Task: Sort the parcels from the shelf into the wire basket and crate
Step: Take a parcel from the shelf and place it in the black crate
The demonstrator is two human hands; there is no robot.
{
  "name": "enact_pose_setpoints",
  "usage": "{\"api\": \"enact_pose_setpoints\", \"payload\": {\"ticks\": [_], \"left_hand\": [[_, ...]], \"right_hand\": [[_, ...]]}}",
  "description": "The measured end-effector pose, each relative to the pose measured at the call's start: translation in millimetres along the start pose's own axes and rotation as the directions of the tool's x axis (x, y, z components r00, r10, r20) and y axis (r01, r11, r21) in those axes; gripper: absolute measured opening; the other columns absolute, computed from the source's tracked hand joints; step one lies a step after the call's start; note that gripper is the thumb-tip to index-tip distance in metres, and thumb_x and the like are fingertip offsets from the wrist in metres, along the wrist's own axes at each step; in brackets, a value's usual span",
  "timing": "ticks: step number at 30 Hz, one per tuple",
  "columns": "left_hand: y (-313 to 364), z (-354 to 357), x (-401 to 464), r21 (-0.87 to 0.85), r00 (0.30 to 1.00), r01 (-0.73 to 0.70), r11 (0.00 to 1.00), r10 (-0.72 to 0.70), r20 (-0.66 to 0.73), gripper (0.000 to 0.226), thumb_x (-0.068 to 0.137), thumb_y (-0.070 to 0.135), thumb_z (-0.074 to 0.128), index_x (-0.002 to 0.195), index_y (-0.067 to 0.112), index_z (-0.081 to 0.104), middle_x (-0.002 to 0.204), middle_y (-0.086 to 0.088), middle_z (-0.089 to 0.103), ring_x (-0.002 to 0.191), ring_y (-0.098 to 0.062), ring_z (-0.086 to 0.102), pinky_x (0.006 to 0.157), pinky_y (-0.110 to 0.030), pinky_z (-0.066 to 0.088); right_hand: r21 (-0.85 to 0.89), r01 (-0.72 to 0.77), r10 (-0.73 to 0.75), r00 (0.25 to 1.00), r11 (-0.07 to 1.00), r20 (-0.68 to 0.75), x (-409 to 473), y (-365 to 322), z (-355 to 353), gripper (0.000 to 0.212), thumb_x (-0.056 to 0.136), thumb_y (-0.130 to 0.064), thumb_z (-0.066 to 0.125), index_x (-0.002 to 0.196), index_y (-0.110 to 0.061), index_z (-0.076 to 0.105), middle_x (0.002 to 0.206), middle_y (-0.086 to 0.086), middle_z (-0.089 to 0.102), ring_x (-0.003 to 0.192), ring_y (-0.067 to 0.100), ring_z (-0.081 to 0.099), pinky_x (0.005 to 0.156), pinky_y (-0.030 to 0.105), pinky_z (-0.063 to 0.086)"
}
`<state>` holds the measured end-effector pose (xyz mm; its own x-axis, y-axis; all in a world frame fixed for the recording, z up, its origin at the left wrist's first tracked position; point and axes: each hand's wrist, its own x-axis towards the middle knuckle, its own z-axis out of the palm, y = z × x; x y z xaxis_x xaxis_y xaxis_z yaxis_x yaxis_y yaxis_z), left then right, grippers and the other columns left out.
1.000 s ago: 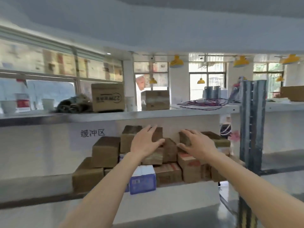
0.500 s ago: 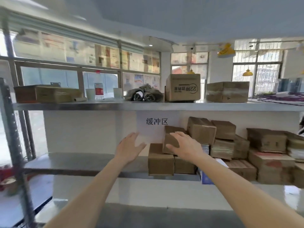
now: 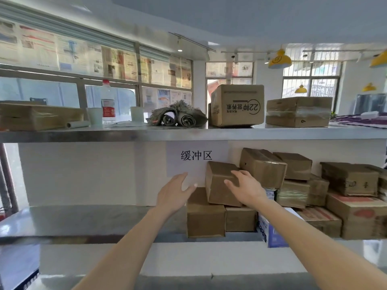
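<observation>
— Hands? Both raised toward the middle shelf (image 3: 88,218). Left hand (image 3: 174,192) spread, fingers straight, gripping nothing, just left of the tilted box (image 3: 219,185).

— And the right hand (image 3: 246,188)?

— Laid on the front face of that same box, fingers relaxed and fairly straight, not wrapped round it.

— Where exactly, that box?

— Leaning on top of two lower boxes: one at the front (image 3: 206,220), one beside it (image 3: 240,219). Far left end of the parcel pile (image 3: 314,191), below the paper sign (image 3: 196,155).

— Rest of the pile?

— Stacked brown cartons running off to the right along the same shelf, a blue-and-white carton (image 3: 270,233) poking out at the front edge.

— Basket or crate anywhere?

— Cannot tell; neither in view.

— Upper shelf (image 3: 188,133)?

— Printed carton (image 3: 237,105) turned upside down, taped carton (image 3: 299,110) to its right, rolled sacking (image 3: 178,117), water bottle (image 3: 108,104), two white cups (image 3: 95,116), flat carton (image 3: 39,116) at far left.
</observation>
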<state>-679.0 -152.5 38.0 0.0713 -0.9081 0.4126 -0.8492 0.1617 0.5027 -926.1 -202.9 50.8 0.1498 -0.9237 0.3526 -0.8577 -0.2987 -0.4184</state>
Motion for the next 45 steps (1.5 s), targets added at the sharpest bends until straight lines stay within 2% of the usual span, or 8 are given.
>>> {"api": "enact_pose_setpoints", "payload": {"ticks": [12, 22, 25, 31, 36, 39, 42, 45], "left_hand": [[28.7, 70.9, 87.0, -0.222, 0.991, 0.061, 0.973, -0.034, 0.127, 0.062, 0.1, 0.059, 0.046, 0.15, 0.022, 0.044, 0.151, -0.005, 0.051, 0.139, -0.027, 0.046, 0.11, -0.038, 0.038], [18.3, 81.0, 95.7, -0.64, 0.945, 0.325, 0.696, -0.209, 0.253, 0.08, 0.072, 0.075, 0.061, 0.136, 0.027, 0.061, 0.133, 0.002, 0.065, 0.121, -0.021, 0.059, 0.107, -0.04, 0.047], [10.1, 71.0, 88.3, -0.712, 0.954, 0.292, 0.639, -0.147, 0.26, 0.06, 0.088, 0.061, 0.063, 0.142, 0.038, 0.051, 0.132, 0.006, 0.06, 0.121, -0.018, 0.056, 0.107, -0.038, 0.046], [-13.9, 39.9, 48.3, -0.793, 0.964, 0.259, 0.552, -0.099, 0.246, 0.074, 0.085, 0.063, 0.065, 0.151, 0.037, 0.041, 0.148, 0.007, 0.05, 0.134, -0.019, 0.049, 0.115, -0.046, 0.039], [-46.9, 0.4, 6.2, -0.812, 0.993, 0.113, 0.573, -0.045, 0.106, 0.066, 0.085, 0.035, 0.08, 0.142, 0.039, 0.047, 0.136, 0.011, 0.045, 0.122, -0.012, 0.044, 0.087, -0.011, 0.046], [-62.5, -28.7, -23.4, -0.777, 0.999, 0.042, 0.628, -0.01, 0.045, 0.087, 0.058, 0.07, 0.085, 0.134, 0.057, 0.046, 0.147, 0.005, 0.041, 0.13, -0.021, 0.044, 0.101, -0.038, 0.052], [-73.3, -55.6, -55.2, -0.881, 0.998, 0.058, 0.47, -0.05, 0.039, 0.082, 0.074, 0.067, 0.074, 0.145, 0.04, 0.042, 0.149, 0.001, 0.042, 0.129, -0.018, 0.048, 0.09, -0.024, 0.048], [-88.8, -79.7, -75.2, -0.908, 0.993, 0.102, 0.406, -0.102, 0.066, 0.07, 0.092, 0.033, 0.073, 0.151, 0.022, 0.037, 0.147, 0.0, 0.045, 0.127, -0.017, 0.049, 0.085, -0.02, 0.044]], "right_hand": [[0.113, -0.126, 0.125, 0.992, 0.986, 0.017, 63.4, 22.5, 37.1, 0.065, 0.1, -0.062, 0.041, 0.154, -0.025, 0.039, 0.154, 0.014, 0.043, 0.143, 0.029, 0.039, 0.113, 0.045, 0.04], [0.255, -0.153, 0.158, 0.987, 0.955, -0.002, 68.1, 8.3, 38.3, 0.065, 0.091, -0.066, 0.055, 0.145, -0.028, 0.052, 0.147, 0.008, 0.052, 0.13, 0.025, 0.053, 0.099, 0.034, 0.046], [0.276, -0.129, 0.145, 0.989, 0.953, -0.037, 56.1, -3.2, 42.5, 0.067, 0.089, -0.068, 0.055, 0.144, -0.029, 0.052, 0.145, 0.007, 0.052, 0.127, 0.023, 0.054, 0.101, 0.035, 0.047], [0.289, -0.103, 0.131, 0.988, 0.952, -0.08, 10.2, -52.5, 47.0, 0.059, 0.092, -0.063, 0.057, 0.143, -0.035, 0.05, 0.154, 0.004, 0.04, 0.145, 0.025, 0.033, 0.11, 0.04, 0.036], [0.389, -0.129, 0.156, 0.987, 0.912, -0.037, -35.3, -109.1, 50.2, 0.054, 0.096, -0.052, 0.06, 0.145, -0.038, 0.045, 0.157, 0.004, 0.029, 0.139, 0.027, 0.04, 0.112, 0.039, 0.035], [0.439, -0.133, 0.173, 0.984, 0.889, -0.053, -62.2, -144.6, 55.0, 0.06, 0.094, -0.061, 0.055, 0.15, -0.042, 0.04, 0.158, 0.002, 0.028, 0.136, 0.025, 0.044, 0.11, 0.036, 0.04], [0.519, -0.163, 0.207, 0.978, 0.839, -0.028, -89.3, -173.2, 60.2, 0.072, 0.09, -0.075, 0.044, 0.153, -0.043, 0.034, 0.161, 0.0, 0.029, 0.143, 0.024, 0.037, 0.117, 0.043, 0.034], [0.593, -0.152, 0.171, 0.985, 0.791, 0.024, -118.2, -200.8, 58.2, 0.065, 0.101, -0.059, 0.041, 0.159, -0.032, 0.028, 0.161, -0.005, 0.033, 0.147, 0.015, 0.03, 0.116, 0.028, 0.025]]}}
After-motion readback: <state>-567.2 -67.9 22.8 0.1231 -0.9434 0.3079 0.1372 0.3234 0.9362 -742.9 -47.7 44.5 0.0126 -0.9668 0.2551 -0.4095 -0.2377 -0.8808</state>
